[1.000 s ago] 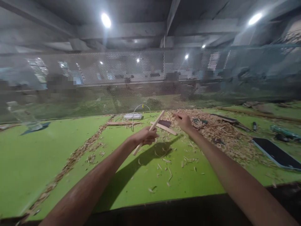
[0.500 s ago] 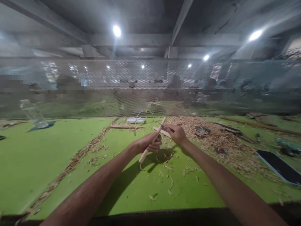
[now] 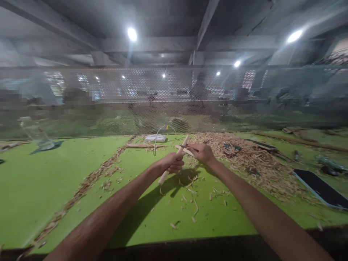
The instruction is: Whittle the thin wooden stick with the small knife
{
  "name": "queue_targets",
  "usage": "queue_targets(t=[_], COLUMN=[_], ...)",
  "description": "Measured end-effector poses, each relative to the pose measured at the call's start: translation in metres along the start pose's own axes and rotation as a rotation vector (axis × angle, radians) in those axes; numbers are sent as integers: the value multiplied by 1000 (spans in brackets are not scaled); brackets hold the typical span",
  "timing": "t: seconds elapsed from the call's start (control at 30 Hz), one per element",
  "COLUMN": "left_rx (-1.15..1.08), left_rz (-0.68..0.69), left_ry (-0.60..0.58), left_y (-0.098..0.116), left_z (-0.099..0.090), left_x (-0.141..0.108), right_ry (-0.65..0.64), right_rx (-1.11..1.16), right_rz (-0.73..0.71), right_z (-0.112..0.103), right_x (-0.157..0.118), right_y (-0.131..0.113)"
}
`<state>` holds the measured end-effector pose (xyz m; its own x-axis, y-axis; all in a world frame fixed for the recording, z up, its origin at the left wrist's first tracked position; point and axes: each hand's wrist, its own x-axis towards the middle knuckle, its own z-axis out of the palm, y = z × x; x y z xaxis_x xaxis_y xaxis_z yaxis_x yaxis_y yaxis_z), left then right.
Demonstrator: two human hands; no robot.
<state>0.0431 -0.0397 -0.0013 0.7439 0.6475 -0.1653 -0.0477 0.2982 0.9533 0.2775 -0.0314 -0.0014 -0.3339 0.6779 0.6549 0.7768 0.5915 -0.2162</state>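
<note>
My left hand (image 3: 173, 163) is wrapped round a pale wooden stick (image 3: 164, 177), which slants up and away, its ends showing above and below the fist. My right hand (image 3: 202, 153) is closed on a small knife (image 3: 183, 146); only its dark, thin blade shows, against the upper part of the stick. The handle is hidden by the fingers. A second pale strip of wood (image 3: 188, 151) shows just below the blade, by the right fingertips; whether it is held, I cannot tell. Curled wood shavings (image 3: 195, 210) lie on the green tabletop (image 3: 152, 224) beneath the hands.
A large heap of shavings (image 3: 261, 166) spreads to the right, beside a phone (image 3: 320, 188). At the back are a white power strip (image 3: 155, 138) with a cable and a flat wooden piece (image 3: 141, 145). A clear bottle (image 3: 38, 134) stands left, before a perforated screen (image 3: 163, 116).
The view has shifted slightly. Both hands keep their grip, and the blade stays at the stick's upper part, with the right hand a little nearer the stick.
</note>
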Motion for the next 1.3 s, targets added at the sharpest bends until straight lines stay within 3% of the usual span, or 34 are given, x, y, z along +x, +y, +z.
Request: queue_targets(t=[0.27,0.63,0.7,0.83,0.9,1.03,1.17,1.3], left_rx=[11,27,68,174,173,148,110,52], left_rz=[-84,-156,-134,-44,-9,-9,-1,-16], left_ry=[-38,-84,-101,-185,-195,-191,-162,-169], left_y=[-2,1,2,6,7,1,-8,-11], left_z=[8,4,9,24,25,11,-4,-6], left_x=[5,7,1,-12,-13,-7,-4,-3], right_ry=[75,61,71,154,210,269,253,212], right_rx=[-138,-126,-133,-201,-199,-72,69,121], right_rz=[107,65,139,540,621,522,364,246], right_z=[-10,-6,-11,-27,-32,-30,-22,-19], right_x=[-2,-3,-7,-17,-18,-9,-1,0], right_y=[12,23,31,63,74,67,43,26])
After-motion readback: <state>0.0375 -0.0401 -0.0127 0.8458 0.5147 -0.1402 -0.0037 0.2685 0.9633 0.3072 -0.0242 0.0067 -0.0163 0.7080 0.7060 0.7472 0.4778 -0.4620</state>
